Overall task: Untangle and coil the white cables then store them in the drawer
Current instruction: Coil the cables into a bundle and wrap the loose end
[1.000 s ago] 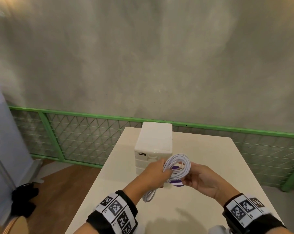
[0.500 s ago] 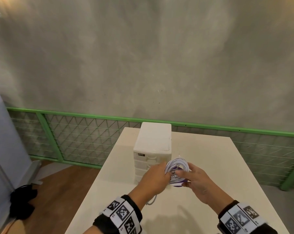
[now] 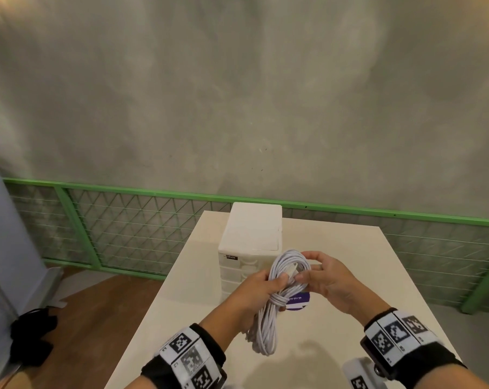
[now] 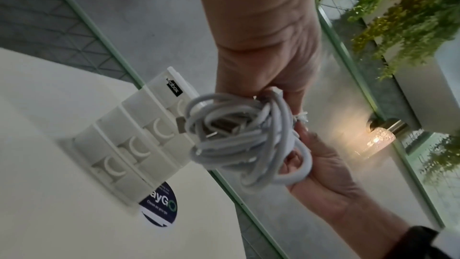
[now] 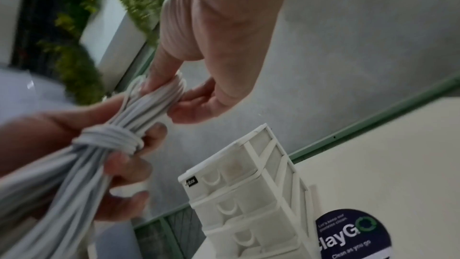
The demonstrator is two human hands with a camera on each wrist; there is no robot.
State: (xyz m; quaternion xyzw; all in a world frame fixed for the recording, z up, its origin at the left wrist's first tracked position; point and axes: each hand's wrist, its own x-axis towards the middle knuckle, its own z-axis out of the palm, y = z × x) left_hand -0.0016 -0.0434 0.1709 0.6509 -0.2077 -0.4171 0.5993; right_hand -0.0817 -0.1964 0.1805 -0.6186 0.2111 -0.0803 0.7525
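Observation:
A white cable (image 3: 289,265) is coiled into a long bundle, with a few turns wrapped round its middle (image 5: 109,139). My left hand (image 3: 265,287) grips the bundle at that wrapped middle. My right hand (image 3: 313,273) pinches the upper loop between thumb and fingers (image 5: 174,94). The lower loop (image 3: 263,338) hangs below my left hand, just above the table. A metal plug (image 4: 181,127) shows inside the coil (image 4: 236,145). The white drawer unit (image 3: 251,228) stands right behind the coil, and every drawer front (image 4: 129,141) is shut.
The cream table (image 3: 378,276) carries a round purple sticker (image 3: 298,301) beside the drawer unit's base (image 5: 248,194). A green mesh railing (image 3: 125,220) runs behind the table, and a grey wall rises beyond it. A black object (image 3: 29,335) lies on the wooden floor at left.
My right hand has moved from the coil's side up to its top loop. The bundle now stands more upright, with a longer loop hanging below my left hand.

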